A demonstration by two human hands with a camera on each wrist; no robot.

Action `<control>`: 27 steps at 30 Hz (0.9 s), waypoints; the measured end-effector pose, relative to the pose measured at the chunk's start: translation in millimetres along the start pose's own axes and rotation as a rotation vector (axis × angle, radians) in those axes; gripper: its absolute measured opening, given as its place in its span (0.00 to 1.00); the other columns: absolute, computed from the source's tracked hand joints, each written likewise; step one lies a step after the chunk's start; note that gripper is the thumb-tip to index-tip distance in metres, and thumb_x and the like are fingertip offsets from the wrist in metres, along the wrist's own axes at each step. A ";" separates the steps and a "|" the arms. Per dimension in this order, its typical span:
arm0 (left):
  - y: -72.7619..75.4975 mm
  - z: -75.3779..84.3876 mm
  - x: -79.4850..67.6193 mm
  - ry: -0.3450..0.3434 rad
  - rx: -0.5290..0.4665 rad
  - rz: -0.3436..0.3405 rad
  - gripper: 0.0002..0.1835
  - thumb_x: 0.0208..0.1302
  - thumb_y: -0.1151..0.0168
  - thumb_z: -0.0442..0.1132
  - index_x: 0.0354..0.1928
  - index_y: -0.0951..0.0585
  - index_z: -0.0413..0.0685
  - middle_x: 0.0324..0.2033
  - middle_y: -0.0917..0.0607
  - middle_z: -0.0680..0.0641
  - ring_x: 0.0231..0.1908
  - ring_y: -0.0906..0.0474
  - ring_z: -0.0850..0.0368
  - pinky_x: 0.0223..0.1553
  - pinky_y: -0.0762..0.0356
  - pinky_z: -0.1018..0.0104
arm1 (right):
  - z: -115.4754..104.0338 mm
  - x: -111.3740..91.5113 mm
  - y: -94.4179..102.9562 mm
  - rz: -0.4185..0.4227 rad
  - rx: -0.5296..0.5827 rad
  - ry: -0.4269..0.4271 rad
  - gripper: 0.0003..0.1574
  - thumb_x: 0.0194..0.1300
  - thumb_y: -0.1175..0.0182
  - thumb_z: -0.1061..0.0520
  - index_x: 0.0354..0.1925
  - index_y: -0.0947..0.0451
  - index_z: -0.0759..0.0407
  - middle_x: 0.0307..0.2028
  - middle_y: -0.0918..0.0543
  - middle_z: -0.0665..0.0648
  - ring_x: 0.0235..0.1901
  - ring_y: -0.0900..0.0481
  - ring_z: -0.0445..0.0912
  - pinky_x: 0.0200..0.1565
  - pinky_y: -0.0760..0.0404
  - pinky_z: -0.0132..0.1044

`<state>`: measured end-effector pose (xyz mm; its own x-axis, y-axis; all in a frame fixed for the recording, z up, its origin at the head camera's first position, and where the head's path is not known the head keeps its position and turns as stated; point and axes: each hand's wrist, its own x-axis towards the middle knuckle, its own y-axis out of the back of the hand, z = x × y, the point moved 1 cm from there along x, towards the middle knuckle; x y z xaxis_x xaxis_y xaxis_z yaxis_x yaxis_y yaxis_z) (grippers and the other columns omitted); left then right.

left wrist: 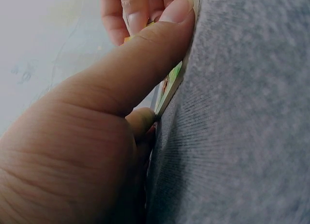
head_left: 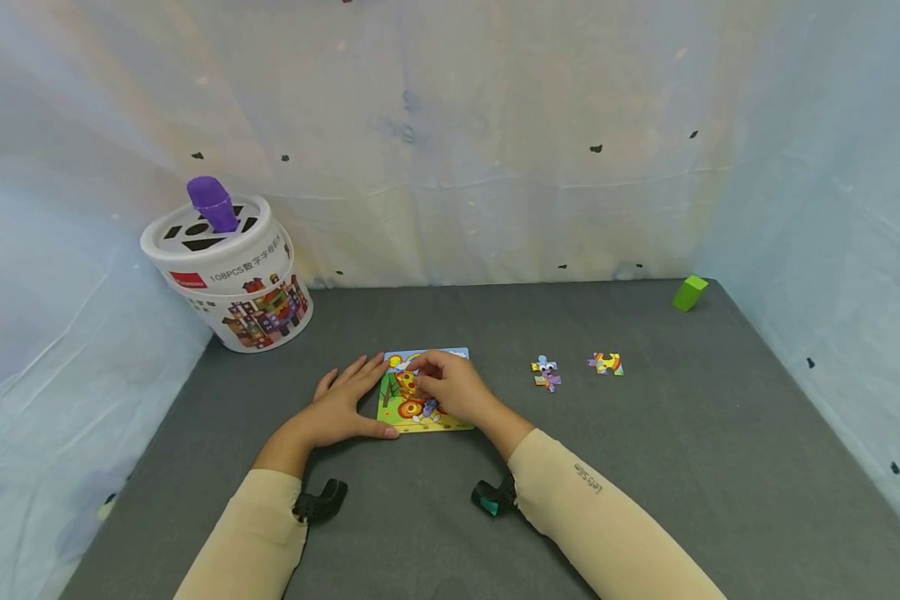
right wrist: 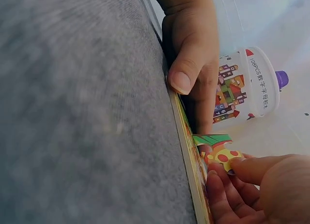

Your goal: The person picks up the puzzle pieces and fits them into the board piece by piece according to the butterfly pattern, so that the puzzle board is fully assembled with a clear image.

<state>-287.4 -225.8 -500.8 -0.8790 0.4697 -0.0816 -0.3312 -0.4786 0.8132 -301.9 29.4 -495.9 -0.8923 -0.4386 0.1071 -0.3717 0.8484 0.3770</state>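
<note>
Seen from my remote station, the board (head_left: 450, 423) lies flat on the grey table (head_left: 645, 500). The left hand (head_left: 337, 412) is spread, gripping nothing; its fingertips touch the board's left edge towards the far corner, and its thumb rests at the near-left corner. The right hand (head_left: 453, 389) reaches over the board's right edge and pinches a spotted piece (right wrist: 224, 156) between thumb and fingers. I see this piece tilted over the board's left half; whether it touches the surface I cannot tell. Most of the board's far edge is uncovered, as is much of its near edge. A strip of table separates its right edge from the purple piece (head_left: 547, 374); the orange piece (head_left: 607, 363) lies farther right. Well to the board's far right, a green block (head_left: 690, 293) stands near the table's back edge. Left of and behind the board stands a tub (head_left: 262, 312), a purple block (head_left: 213, 204) protruding from its lid.
</note>
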 end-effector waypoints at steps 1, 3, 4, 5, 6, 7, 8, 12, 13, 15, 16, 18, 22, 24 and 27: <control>-0.1 -0.1 0.0 -0.001 0.002 0.001 0.67 0.56 0.21 0.71 0.89 0.45 0.51 0.87 0.49 0.48 0.85 0.62 0.43 0.76 0.75 0.32 | 0.1 0.8 -0.7 0.002 -0.005 0.001 0.11 0.82 0.38 0.63 0.57 0.13 0.58 0.38 0.12 0.52 0.38 0.12 0.43 0.43 0.13 0.39; -0.2 -0.3 0.0 -0.001 0.004 0.002 0.67 0.56 0.21 0.72 0.89 0.45 0.51 0.87 0.49 0.48 0.85 0.62 0.43 0.76 0.75 0.32 | 0.0 2.0 -1.6 0.007 -0.022 0.002 0.11 0.82 0.38 0.63 0.57 0.14 0.58 0.37 0.12 0.52 0.37 0.13 0.43 0.41 0.14 0.39; -0.2 -0.3 0.0 -0.001 0.005 0.003 0.67 0.56 0.21 0.72 0.89 0.45 0.51 0.87 0.49 0.49 0.85 0.62 0.43 0.76 0.75 0.32 | 0.1 2.7 -2.1 0.009 -0.031 0.003 0.11 0.82 0.38 0.63 0.57 0.14 0.58 0.36 0.12 0.52 0.36 0.13 0.43 0.41 0.14 0.39; -0.2 -0.4 0.0 -0.001 0.005 0.003 0.67 0.56 0.21 0.71 0.89 0.45 0.51 0.87 0.49 0.49 0.85 0.62 0.43 0.76 0.75 0.32 | 0.1 3.4 -2.6 0.010 -0.044 0.005 0.11 0.83 0.38 0.63 0.57 0.14 0.58 0.36 0.13 0.51 0.36 0.13 0.43 0.41 0.14 0.39; -0.2 -0.4 -0.1 -0.002 0.006 0.003 0.67 0.57 0.21 0.71 0.89 0.45 0.51 0.87 0.49 0.49 0.85 0.62 0.43 0.76 0.75 0.32 | 0.2 4.2 -3.2 0.012 -0.065 0.010 0.11 0.83 0.38 0.63 0.57 0.14 0.57 0.37 0.13 0.50 0.36 0.14 0.42 0.41 0.14 0.38; -0.1 -0.3 -0.2 -0.002 0.005 0.003 0.67 0.57 0.21 0.71 0.89 0.45 0.51 0.87 0.49 0.49 0.85 0.62 0.43 0.76 0.75 0.32 | 0.0 5.0 -3.8 0.013 -0.084 0.016 0.11 0.83 0.38 0.62 0.58 0.14 0.57 0.38 0.13 0.49 0.37 0.14 0.41 0.41 0.15 0.38; -0.1 -0.1 -0.3 -0.002 0.005 0.003 0.67 0.57 0.21 0.71 0.89 0.45 0.51 0.87 0.49 0.49 0.85 0.62 0.43 0.76 0.75 0.32 | -0.4 5.8 -4.4 0.014 -0.106 0.021 0.11 0.83 0.38 0.62 0.58 0.14 0.57 0.39 0.13 0.49 0.37 0.15 0.41 0.42 0.15 0.38; 0.4 1.5 -0.3 -0.006 -0.005 0.003 0.67 0.57 0.21 0.71 0.89 0.45 0.51 0.87 0.49 0.49 0.85 0.62 0.43 0.76 0.75 0.32 | -1.6 7.9 -6.2 0.022 -0.175 0.036 0.12 0.82 0.37 0.62 0.58 0.13 0.57 0.42 0.13 0.47 0.39 0.16 0.39 0.44 0.16 0.37; 0.6 2.0 -0.2 -0.006 -0.008 0.003 0.67 0.57 0.20 0.71 0.89 0.45 0.51 0.87 0.49 0.49 0.85 0.62 0.43 0.77 0.75 0.32 | -2.3 8.1 -6.3 0.024 -0.185 0.034 0.12 0.82 0.37 0.62 0.58 0.13 0.57 0.42 0.13 0.47 0.39 0.17 0.39 0.44 0.16 0.38; 0.9 2.5 0.1 -0.009 -0.011 0.003 0.67 0.56 0.20 0.71 0.89 0.45 0.51 0.87 0.49 0.49 0.85 0.62 0.43 0.77 0.76 0.32 | -2.8 8.4 -6.4 0.033 -0.200 0.027 0.12 0.82 0.37 0.62 0.58 0.13 0.58 0.41 0.13 0.47 0.38 0.17 0.39 0.44 0.16 0.38; 1.0 2.6 0.2 -0.010 -0.011 0.004 0.67 0.56 0.20 0.71 0.89 0.44 0.51 0.87 0.49 0.49 0.85 0.62 0.43 0.77 0.76 0.32 | -2.9 8.6 -6.6 0.036 -0.207 0.024 0.12 0.82 0.37 0.62 0.59 0.13 0.58 0.41 0.13 0.47 0.38 0.17 0.39 0.44 0.16 0.38; 1.0 2.3 0.4 -0.012 -0.007 0.006 0.67 0.56 0.20 0.71 0.89 0.45 0.51 0.87 0.49 0.49 0.85 0.61 0.44 0.77 0.75 0.32 | -3.0 9.2 -7.5 0.044 -0.223 0.018 0.12 0.82 0.37 0.62 0.58 0.12 0.59 0.41 0.13 0.47 0.38 0.17 0.40 0.44 0.16 0.38; 0.8 1.1 0.2 -0.014 -0.002 0.010 0.67 0.56 0.20 0.71 0.89 0.44 0.52 0.87 0.48 0.49 0.85 0.61 0.44 0.77 0.75 0.32 | -4.1 10.1 -10.2 0.053 -0.272 0.015 0.12 0.82 0.37 0.62 0.58 0.12 0.59 0.43 0.13 0.50 0.38 0.18 0.40 0.44 0.17 0.38; 0.6 0.7 0.0 -0.014 -0.002 0.011 0.67 0.56 0.20 0.71 0.89 0.44 0.52 0.87 0.48 0.49 0.85 0.61 0.44 0.77 0.75 0.32 | -5.1 9.8 -11.4 0.056 -0.303 0.016 0.11 0.82 0.36 0.62 0.56 0.11 0.59 0.44 0.13 0.51 0.38 0.18 0.41 0.44 0.17 0.38; 0.4 0.4 -0.3 -0.015 -0.006 0.008 0.67 0.56 0.20 0.71 0.89 0.44 0.52 0.87 0.48 0.49 0.85 0.61 0.43 0.77 0.75 0.33 | -6.0 9.0 -12.8 0.058 -0.343 0.014 0.10 0.81 0.36 0.62 0.54 0.10 0.58 0.46 0.14 0.52 0.39 0.19 0.43 0.44 0.18 0.39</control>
<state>-287.1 -225.8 -500.3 -0.8764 0.4770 -0.0661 -0.3260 -0.4866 0.8105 -303.7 12.8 -494.2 -0.9048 -0.3989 0.1492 -0.2107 0.7236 0.6572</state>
